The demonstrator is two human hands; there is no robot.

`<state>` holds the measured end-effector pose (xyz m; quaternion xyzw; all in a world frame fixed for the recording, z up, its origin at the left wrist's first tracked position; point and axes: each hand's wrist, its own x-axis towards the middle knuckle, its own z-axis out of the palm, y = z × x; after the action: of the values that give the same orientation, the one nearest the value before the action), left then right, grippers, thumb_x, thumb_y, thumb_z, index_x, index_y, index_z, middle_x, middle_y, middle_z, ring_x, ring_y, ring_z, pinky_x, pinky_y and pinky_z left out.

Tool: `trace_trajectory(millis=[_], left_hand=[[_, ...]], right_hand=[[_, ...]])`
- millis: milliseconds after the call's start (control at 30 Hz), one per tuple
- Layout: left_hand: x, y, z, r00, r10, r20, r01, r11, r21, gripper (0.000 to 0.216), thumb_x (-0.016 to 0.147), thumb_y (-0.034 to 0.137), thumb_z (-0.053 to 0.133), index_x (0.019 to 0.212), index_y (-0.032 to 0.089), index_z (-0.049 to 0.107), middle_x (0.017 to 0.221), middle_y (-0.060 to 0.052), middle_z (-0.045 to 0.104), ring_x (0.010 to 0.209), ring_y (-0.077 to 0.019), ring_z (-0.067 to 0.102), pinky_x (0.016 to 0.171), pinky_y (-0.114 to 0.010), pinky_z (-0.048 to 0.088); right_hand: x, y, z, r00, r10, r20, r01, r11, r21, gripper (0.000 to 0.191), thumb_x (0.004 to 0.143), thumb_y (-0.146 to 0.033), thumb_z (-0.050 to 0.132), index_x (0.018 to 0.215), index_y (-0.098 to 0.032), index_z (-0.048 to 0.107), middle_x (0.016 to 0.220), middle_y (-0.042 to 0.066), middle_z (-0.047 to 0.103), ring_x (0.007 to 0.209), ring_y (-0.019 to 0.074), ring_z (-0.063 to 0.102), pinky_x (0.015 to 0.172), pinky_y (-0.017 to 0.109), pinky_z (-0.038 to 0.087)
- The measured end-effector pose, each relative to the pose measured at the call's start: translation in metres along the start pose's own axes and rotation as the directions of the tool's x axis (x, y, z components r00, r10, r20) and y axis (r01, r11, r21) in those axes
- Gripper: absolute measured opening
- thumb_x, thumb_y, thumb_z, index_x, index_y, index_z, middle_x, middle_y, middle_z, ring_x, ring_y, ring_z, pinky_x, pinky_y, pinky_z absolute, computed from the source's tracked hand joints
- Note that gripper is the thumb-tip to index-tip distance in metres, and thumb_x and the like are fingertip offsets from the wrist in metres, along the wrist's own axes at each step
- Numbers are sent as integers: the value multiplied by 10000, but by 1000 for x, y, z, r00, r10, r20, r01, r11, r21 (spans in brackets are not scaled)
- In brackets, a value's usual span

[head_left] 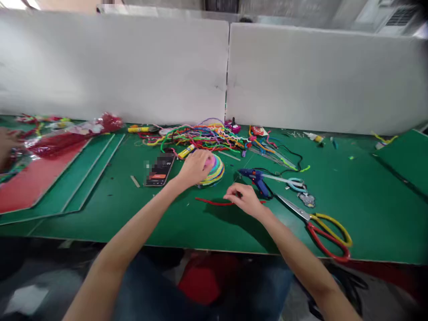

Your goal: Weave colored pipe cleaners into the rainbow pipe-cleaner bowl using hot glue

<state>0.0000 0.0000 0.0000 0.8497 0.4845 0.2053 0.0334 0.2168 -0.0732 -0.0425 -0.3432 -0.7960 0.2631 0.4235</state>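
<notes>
A round, striped coil of many-coloured fuzzy stems (218,171) stands on the green table, with a pink patch at its top. My left hand (196,166) is closed over its upper left side, fingers curled round the pink part. Just to the right, my right hand (246,199) has its thumb and fingers drawn together in a pinch; whatever is between them is too small to make out. A red pipe cleaner (214,203) runs behind that hand along the table, its middle hidden. Beyond my right hand lies a blue glue gun (259,180) with a clear glue stick in it.
Scissors (309,217) with red and yellow handles lie at right, near pale blue-handled pliers (297,184). A phone (160,169) is left of the coil. Many pipe cleaners (200,136) pile up behind, before a white partition (133,67). Another person's hand (6,147) shows far left.
</notes>
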Motion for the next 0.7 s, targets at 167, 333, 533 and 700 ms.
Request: trace_trajectory(millis=[167, 333, 533, 700], left_hand=[[11, -27, 7, 957, -6, 290, -4, 999, 36, 1017, 624, 629, 695, 1460, 220, 285, 1538, -151, 246, 1414, -376, 234, 1140, -534, 237], [15, -29, 9, 969, -46, 244, 37, 998, 43, 950, 607, 643, 695, 1404, 221, 396, 1472, -143, 372, 1354, -367, 346, 1124, -520, 284], [12, -31, -3, 992, -126, 12, 125, 966, -225, 860, 623, 610, 710, 1325, 175, 472, 1350, -134, 505, 1266, -312, 456, 1112, -463, 334], [6, -25, -6, 932, -342, -116, 228, 806, -546, 817, 602, 529, 765, 1298, 209, 482, 1352, -117, 500, 1266, -320, 461, 1107, -492, 349]], right_hand=[[0, 1, 0, 989, 142, 37, -146, 979, 139, 155, 872, -308, 580, 798, -185, 637, 628, -28, 594, 490, 62, 539, 515, 197, 409], [0, 0, 1, 971, 237, 23, -233, 926, 296, 116, 806, -288, 616, 759, -182, 611, 570, -38, 574, 463, 72, 538, 476, 199, 408], [1, 1, 3, 937, 349, 0, -271, 727, 632, 165, 689, -293, 718, 693, -177, 601, 592, -25, 630, 400, 66, 531, 410, 196, 402], [2, 3, 6, 942, 336, -11, -210, 611, 763, 197, 668, -291, 758, 680, -181, 597, 615, -29, 642, 407, 69, 558, 409, 193, 427]])
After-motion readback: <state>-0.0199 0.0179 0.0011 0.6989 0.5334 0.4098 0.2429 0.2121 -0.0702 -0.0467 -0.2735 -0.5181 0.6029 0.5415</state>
